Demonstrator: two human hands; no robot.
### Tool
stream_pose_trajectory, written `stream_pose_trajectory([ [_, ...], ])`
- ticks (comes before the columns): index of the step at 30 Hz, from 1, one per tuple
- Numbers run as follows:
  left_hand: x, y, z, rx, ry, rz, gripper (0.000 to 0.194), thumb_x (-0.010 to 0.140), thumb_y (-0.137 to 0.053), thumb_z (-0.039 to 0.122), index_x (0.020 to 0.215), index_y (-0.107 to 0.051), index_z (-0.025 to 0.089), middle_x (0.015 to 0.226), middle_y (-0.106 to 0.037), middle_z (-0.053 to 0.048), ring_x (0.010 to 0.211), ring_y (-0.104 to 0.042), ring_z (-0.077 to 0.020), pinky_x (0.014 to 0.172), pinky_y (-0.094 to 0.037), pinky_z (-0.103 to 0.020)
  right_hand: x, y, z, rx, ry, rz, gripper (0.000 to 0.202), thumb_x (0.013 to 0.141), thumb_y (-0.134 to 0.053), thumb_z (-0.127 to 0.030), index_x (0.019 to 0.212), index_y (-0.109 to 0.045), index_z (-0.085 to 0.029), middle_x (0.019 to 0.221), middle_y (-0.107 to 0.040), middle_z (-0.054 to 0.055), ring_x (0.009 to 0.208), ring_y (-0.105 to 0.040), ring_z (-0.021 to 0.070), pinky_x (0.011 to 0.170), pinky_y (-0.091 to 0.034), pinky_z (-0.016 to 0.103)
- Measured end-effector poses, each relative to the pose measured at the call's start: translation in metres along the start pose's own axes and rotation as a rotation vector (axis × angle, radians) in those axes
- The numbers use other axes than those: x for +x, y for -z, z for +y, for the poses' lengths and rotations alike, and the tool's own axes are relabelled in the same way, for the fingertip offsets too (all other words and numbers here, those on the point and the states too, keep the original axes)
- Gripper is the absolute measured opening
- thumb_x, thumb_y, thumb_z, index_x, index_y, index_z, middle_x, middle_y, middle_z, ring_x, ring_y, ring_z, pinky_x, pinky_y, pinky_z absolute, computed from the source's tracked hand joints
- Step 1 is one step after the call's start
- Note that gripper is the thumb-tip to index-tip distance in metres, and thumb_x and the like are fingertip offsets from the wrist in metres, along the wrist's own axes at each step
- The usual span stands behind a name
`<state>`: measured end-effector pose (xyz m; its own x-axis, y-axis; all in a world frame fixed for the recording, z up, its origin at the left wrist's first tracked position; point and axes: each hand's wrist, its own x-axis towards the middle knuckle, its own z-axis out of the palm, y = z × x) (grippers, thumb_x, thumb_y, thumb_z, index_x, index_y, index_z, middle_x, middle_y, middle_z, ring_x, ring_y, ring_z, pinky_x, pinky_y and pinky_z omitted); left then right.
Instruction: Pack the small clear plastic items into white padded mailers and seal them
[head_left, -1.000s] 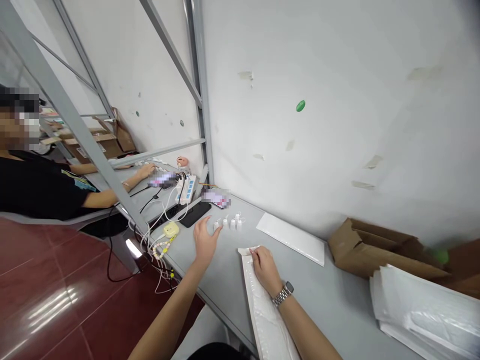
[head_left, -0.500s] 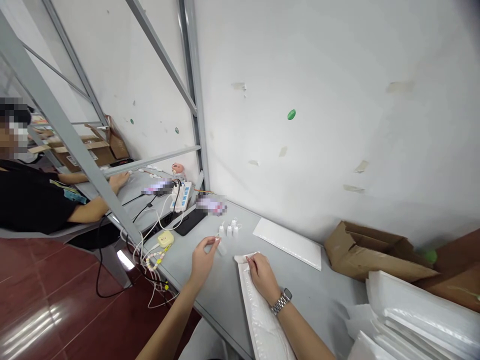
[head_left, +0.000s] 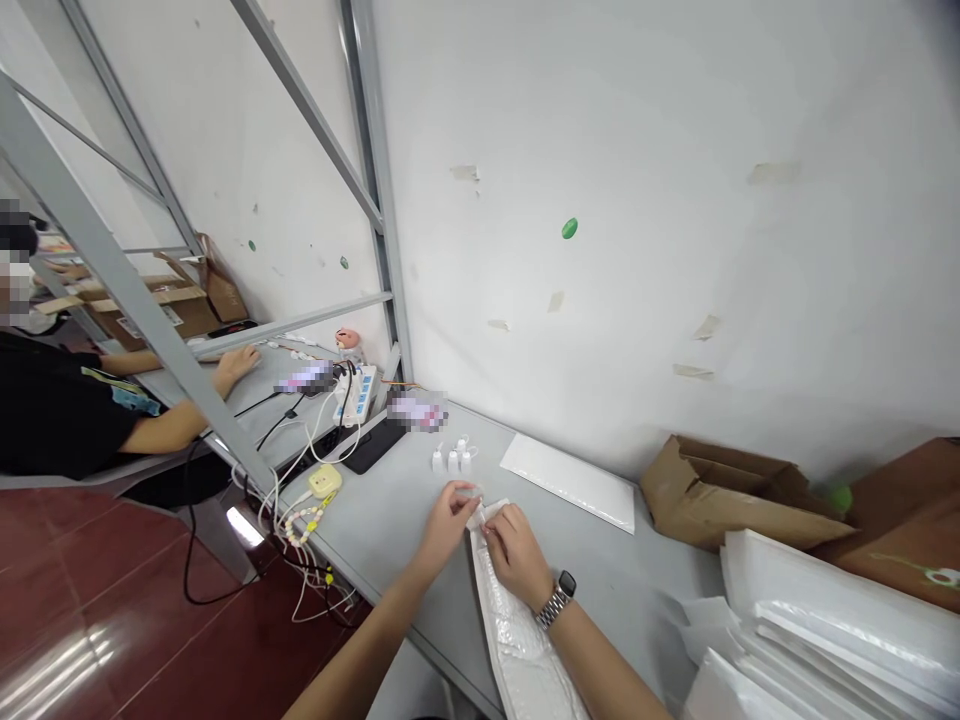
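Over the counter (head_left: 375,515), fingers of the right hand (head_left: 519,556) grip the padded envelope (head_left: 514,640) at its far end, where fingers of the left hand (head_left: 444,525) pinch a small whitish item (head_left: 479,509), and small white bottles (head_left: 453,461) stand beyond the envelope.

Fairly bright, diffuse light washed the wall (head_left: 637,130), dimming towards the upper right corner. Pale streaks glared off the floor (head_left: 150,600), and highlights broke across the mailer (head_left: 517,640). Wide-angle distortion stretched the edges; pixel blocks hid the phones (head_left: 418,410). Fine detail around the fingertips (head_left: 481,498) looked soft.
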<state>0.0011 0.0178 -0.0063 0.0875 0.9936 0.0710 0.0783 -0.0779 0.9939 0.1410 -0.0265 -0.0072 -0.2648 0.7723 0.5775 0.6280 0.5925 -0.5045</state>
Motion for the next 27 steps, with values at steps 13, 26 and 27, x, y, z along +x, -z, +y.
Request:
stream_pose_trajectory([
  [13, -0.007, -0.006, 0.01, 0.157, 0.004, -0.181, 0.019, 0.072, -0.054, 0.032, 0.075, -0.068, 0.019, 0.082, -0.07, -0.004, 0.084, -0.061, -0.0208, 0.079, -0.045, -0.031, -0.003, 0.0, 0.001, 0.003, 0.007, 0.03, 0.021, 0.092, -0.033, -0.018, 0.081, -0.051, -0.02, 0.075, -0.051, 0.005, 0.074, -0.045, 0.0195, 0.068, -0.04, 0.034],
  [26, -0.008, 0.007, 0.017, 0.281, -0.113, -0.081, 0.033, 0.08, -0.047, 0.04, 0.064, -0.067, 0.02, 0.075, -0.068, -0.004, 0.08, -0.062, -0.0196, 0.081, -0.046, -0.031, -0.002, 0.002, -0.002, -0.007, 0.013, 0.02, 0.023, 0.092, -0.032, -0.018, 0.08, -0.051, -0.02, 0.073, -0.05, 0.004, 0.072, -0.044, 0.0186, 0.066, -0.04, 0.033],
  [27, -0.005, 0.01, 0.014, 0.29, -0.128, -0.012, 0.03, 0.08, -0.047, 0.039, 0.071, -0.068, 0.019, 0.083, -0.067, -0.005, 0.086, -0.061, -0.0201, 0.083, -0.045, -0.032, -0.002, 0.001, -0.002, -0.006, 0.012, 0.026, 0.023, 0.092, -0.032, -0.018, 0.079, -0.051, -0.02, 0.073, -0.05, 0.004, 0.072, -0.044, 0.0185, 0.066, -0.04, 0.033],
])
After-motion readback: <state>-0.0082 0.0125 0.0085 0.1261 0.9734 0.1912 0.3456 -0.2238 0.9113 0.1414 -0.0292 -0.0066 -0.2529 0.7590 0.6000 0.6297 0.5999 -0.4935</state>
